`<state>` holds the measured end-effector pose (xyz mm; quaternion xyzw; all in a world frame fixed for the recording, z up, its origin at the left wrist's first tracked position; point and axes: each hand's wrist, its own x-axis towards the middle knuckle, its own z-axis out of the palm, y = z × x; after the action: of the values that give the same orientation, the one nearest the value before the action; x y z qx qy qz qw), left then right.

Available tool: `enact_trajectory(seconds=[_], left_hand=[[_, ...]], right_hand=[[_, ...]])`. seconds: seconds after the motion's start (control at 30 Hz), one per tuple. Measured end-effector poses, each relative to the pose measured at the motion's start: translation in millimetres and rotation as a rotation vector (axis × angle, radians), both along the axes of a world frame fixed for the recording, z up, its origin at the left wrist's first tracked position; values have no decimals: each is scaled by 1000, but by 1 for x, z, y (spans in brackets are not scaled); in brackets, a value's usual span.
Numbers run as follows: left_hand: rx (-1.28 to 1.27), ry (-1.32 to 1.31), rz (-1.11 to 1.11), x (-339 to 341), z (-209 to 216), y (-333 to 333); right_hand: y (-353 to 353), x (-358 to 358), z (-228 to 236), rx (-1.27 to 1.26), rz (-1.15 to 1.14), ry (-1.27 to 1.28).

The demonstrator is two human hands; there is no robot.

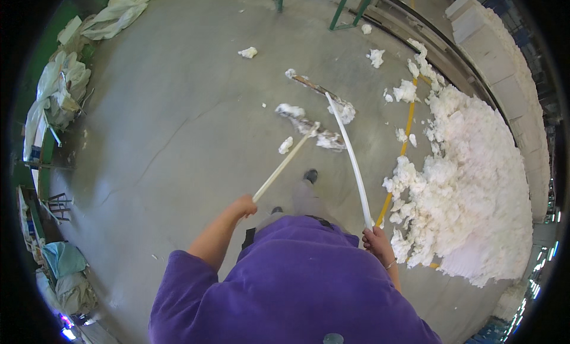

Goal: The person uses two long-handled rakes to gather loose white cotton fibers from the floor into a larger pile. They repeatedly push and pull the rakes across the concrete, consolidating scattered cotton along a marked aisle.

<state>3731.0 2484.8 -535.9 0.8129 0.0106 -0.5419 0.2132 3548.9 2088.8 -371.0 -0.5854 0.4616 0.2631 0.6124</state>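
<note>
My left hand [243,207] is closed round the end of a pale-handled push broom [285,161]. Its crossbar lies on the floor ahead of me, tufted with white fluff. My right hand [377,244] grips a second push broom [350,148] with a white handle that leans forward and left. The brown crossbar of this one rests a little farther off, with fluff caught at both ends. Beside the nearer crossbar lies a small tuft of white fluff [285,145]. A large heap of loose white cotton-like fluff [475,183] spreads over the floor to my right.
A yellow floor line [409,121] runs along the heap's left edge. Stacked white bales [496,65] stand beyond a dark rail at the far right. Green metal legs [341,11] rise at the far side. White sacks [62,85] and a small stool [58,207] are at left.
</note>
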Motion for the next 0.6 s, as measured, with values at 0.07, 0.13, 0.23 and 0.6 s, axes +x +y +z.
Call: enact_trajectory(seconds=[0.07, 0.13, 0.23, 0.6], left_hand=[[-50, 4, -12, 37, -9, -36], [-118, 22, -18, 78, -11, -59], [-212, 76, 117, 118, -4, -80], [-101, -41, -48, 191, 114, -68]], right_hand=[[-16, 35, -1, -14, 34, -17], [-34, 74, -6, -32, 53, -18], [-62, 140, -14, -107, 123, -30], [-130, 411, -74, -380, 683, -53]])
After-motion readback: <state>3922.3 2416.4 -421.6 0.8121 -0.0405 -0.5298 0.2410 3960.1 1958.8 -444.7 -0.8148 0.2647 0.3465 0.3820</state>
